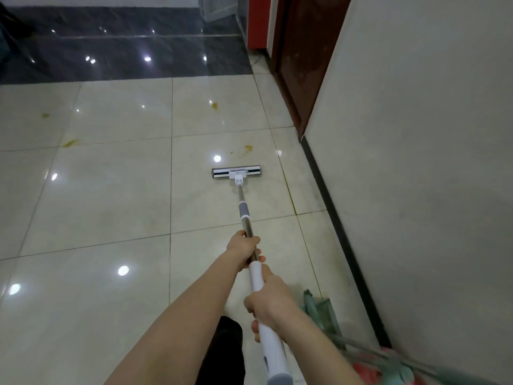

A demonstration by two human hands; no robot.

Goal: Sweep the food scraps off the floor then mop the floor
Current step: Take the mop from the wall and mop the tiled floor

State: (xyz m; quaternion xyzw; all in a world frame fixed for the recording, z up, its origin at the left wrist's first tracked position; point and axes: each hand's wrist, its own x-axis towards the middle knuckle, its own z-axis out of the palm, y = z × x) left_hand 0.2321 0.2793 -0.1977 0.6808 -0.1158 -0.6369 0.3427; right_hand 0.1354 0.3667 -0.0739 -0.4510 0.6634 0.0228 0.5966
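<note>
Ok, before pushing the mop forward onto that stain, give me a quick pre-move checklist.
1. Left hand gripping the mop handle: ok.
2. Right hand gripping the white upper section: ok.
3. Mop head flat on the tile: ok.
4. Yellow stain just ahead of the head, path unobstructed: ok.
5. Mop pad wet enough: cannot tell.
6. Other stains cleaned: not ok.
</note>
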